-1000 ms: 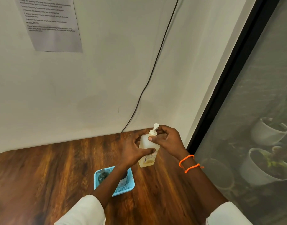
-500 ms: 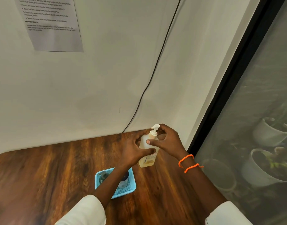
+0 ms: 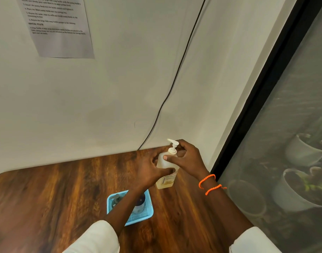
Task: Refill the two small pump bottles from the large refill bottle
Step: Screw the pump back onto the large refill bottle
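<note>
while left hand (image 3: 150,171) fingers grip the refill bottle (image 3: 165,172), right hand (image 3: 186,158) fingers pinch its pump (image 3: 173,146).

A printed sheet (image 3: 60,28) taped to the wall carries the bold heading "INITIAL STATE". Its remaining lines are too blurred to read. The label (image 3: 168,179) on the large refill bottle (image 3: 165,172) is illegible too.
</note>
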